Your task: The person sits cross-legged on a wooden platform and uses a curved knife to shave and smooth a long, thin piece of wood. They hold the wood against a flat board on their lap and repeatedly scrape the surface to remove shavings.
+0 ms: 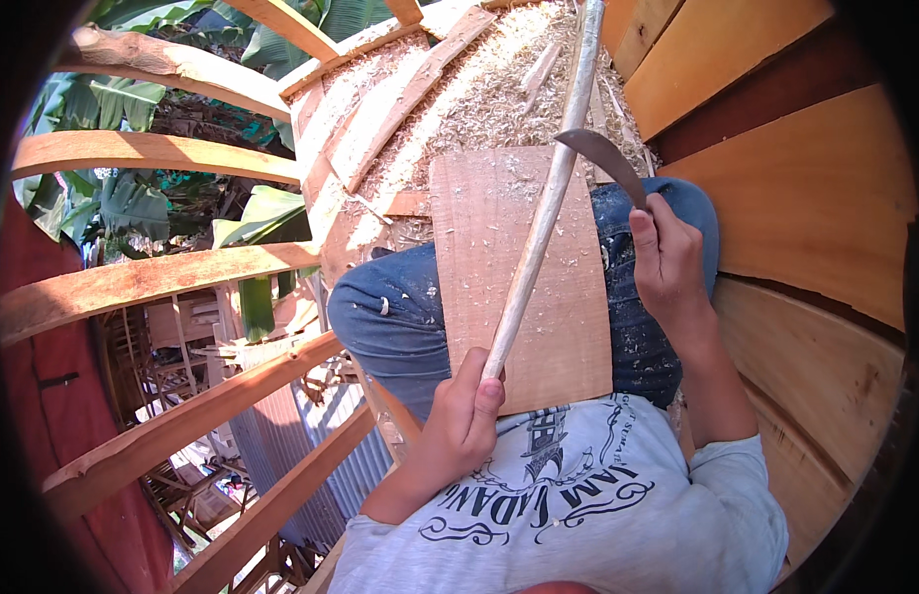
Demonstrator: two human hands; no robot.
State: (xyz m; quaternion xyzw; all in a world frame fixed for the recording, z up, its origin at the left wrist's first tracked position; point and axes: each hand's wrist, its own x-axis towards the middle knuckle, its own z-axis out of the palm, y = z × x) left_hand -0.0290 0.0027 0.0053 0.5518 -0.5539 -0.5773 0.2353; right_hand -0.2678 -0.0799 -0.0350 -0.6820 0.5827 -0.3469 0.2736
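Observation:
My left hand is closed round the near end of a long, pale, peeled stick. The stick slants up and away to the right, over a wooden board lying across my lap. In my right hand is a sickle with a dark curved blade; the fingers hide its handle. The blade arcs to the left and its tip meets or overlaps the stick; I cannot tell whether they touch. Small shavings are scattered on the board and on my jeans.
Wood shavings and loose wooden strips cover the floor ahead. On the right stands a wall of wooden planks. Spaced wooden rails run along the left, with banana leaves and corrugated sheets beyond them.

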